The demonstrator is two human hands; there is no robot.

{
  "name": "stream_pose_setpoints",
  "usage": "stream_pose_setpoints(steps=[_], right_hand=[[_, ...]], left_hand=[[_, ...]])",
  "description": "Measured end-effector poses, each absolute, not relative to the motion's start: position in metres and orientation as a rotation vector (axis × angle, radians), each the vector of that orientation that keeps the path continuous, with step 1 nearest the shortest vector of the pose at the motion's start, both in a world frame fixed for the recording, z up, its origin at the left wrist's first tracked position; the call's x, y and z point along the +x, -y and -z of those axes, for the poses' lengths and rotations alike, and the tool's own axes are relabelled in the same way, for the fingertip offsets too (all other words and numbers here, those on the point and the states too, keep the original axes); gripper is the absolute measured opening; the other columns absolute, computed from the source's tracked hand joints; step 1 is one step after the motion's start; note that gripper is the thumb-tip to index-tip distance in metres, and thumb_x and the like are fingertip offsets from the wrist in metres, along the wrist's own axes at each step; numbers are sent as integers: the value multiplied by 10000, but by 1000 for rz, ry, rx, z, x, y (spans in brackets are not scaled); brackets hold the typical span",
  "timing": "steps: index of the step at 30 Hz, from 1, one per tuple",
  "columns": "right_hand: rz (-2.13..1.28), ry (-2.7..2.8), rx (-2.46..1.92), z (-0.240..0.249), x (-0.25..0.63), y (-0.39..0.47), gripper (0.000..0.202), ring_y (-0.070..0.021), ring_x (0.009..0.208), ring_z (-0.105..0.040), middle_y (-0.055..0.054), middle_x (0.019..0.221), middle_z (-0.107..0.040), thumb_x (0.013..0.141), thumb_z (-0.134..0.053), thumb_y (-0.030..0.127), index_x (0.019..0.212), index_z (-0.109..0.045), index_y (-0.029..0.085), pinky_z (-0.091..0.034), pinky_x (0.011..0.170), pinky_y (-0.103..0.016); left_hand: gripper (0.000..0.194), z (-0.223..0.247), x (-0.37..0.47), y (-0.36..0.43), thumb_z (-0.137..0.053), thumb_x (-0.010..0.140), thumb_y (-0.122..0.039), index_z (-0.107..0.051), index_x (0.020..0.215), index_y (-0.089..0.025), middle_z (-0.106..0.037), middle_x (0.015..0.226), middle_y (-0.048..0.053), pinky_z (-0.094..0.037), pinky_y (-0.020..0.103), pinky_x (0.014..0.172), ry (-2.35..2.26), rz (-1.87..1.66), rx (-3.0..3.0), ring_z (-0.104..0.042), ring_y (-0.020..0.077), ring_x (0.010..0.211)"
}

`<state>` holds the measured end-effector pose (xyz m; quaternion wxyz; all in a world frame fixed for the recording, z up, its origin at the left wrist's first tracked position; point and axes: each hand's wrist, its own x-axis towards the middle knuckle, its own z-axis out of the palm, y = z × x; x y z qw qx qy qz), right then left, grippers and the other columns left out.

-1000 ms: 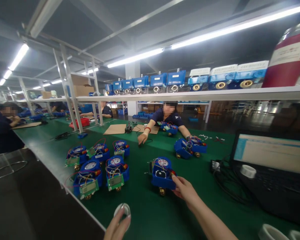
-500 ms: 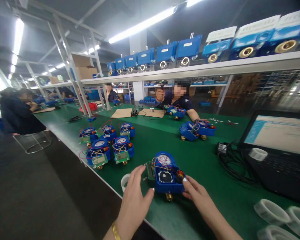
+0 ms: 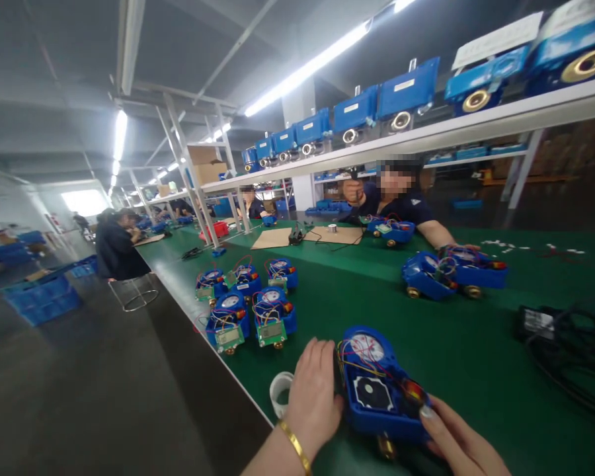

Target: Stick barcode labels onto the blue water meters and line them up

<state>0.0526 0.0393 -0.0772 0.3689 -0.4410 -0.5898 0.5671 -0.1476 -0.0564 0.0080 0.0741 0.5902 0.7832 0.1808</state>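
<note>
Five wired blue units [image 3: 272, 314] stand in a cluster on the green bench [image 3: 337, 287] at left. Nearer, a white roll [image 3: 280, 393] is just beside the left hand [image 3: 315, 391]. That hand, gold bracelet [image 3: 295, 446] at the wrist, reaches forward, back showing, fingers extended side by side along the meter's left side; whether they grip cannot be told. The open blue meter [image 3: 374, 391] is between both hands, brass fitting [image 3: 386, 447] facing the wearer. The right hand [image 3: 459, 433], entering from lower right, grips its right corner, thumb on the rim.
</note>
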Motion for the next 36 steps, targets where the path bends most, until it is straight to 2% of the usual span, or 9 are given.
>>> stream_pose_setpoints(steps=[8, 13, 17, 20, 23, 26, 29, 33, 36], right_hand=[[-1516, 1431, -1023, 60, 43, -29, 568, -233, 828, -666, -47, 883, -705, 650, -669, 674, 981, -717, 215, -561, 696, -224], [-1524, 1425, -968, 57, 43, -25, 529, -237, 923, -649, -51, 997, -693, 721, -638, 653, 1030, -696, 228, -552, 732, -222], [-1476, 1578, -915, 59, 45, -26, 493, -252, 967, -639, -72, 1037, -679, 809, -571, 620, 1078, -678, 221, -564, 764, -266], [-1148, 1685, -941, 58, 47, -27, 437, -252, 999, -625, -88, 1122, -636, 858, -553, 540, 1141, -648, 221, -574, 756, -292], [-643, 1713, -867, 47, 49, -23, 390, -258, 1079, -578, -83, 1207, -589, 874, -577, 440, 1210, -598, 243, -545, 846, -343], [-431, 1782, -620, 27, 46, -16, 348, -234, 1086, -565, -66, 1173, -610, 899, -585, 346, 1234, -567, 255, -503, 914, -349], [-444, 1810, -451, 10, 36, -12, 257, -209, 1017, -586, -49, 1065, -654, 924, -572, 294, 1177, -585, 247, -506, 885, -324], [-562, 1746, -408, 2, 25, -10, 82, -182, 837, -626, -22, 868, -674, 922, -564, 229, 955, -639, 234, -534, 759, -282], [-630, 1639, -541, 6, 24, -8, 100, -158, 753, -644, -15, 865, -678, 868, -617, 216, 962, -646, 232, -545, 679, -223]], left_hand=[[701, -10, -155, 67, -504, 646, -67, -381, 1336, -84, -461, 1357, 212, -363, 543, 1084, -2404, -687, 1909, -392, 329, 1317], [645, -32, -160, 86, -498, 762, -155, -307, 1378, -184, -458, 1377, 161, -385, 560, 1061, -2408, -740, 2003, -416, 310, 1308], [668, -51, -161, 93, -568, 776, -228, -286, 1380, -271, -439, 1402, 118, -411, 540, 1043, -2374, -782, 1943, -441, 298, 1290], [684, -57, -155, 91, -607, 749, -239, -315, 1364, -300, -451, 1390, 96, -408, 539, 1043, -2337, -920, 1828, -455, 297, 1276], [703, -57, -144, 82, -638, 708, -233, -353, 1348, -282, -481, 1351, 104, -412, 539, 1035, -2253, -1106, 1721, -483, 308, 1242], [691, -56, -132, 70, -657, 692, -252, -378, 1324, -255, -481, 1332, 111, -410, 517, 1040, -2089, -1291, 1677, -492, 301, 1226], [690, -56, -123, 59, -643, 712, -243, -343, 1334, -257, -467, 1336, 98, -379, 478, 1073, -1908, -1418, 1623, -480, 265, 1238], [707, -58, -112, 49, -628, 721, -204, -305, 1346, -277, -456, 1332, 77, -400, 407, 1055, -1739, -1491, 1500, -487, 228, 1228], [754, -61, -104, 47, -626, 679, -146, -304, 1349, -274, -455, 1315, 76, -431, 381, 1012, -1673, -1527, 1457, -521, 225, 1181]])
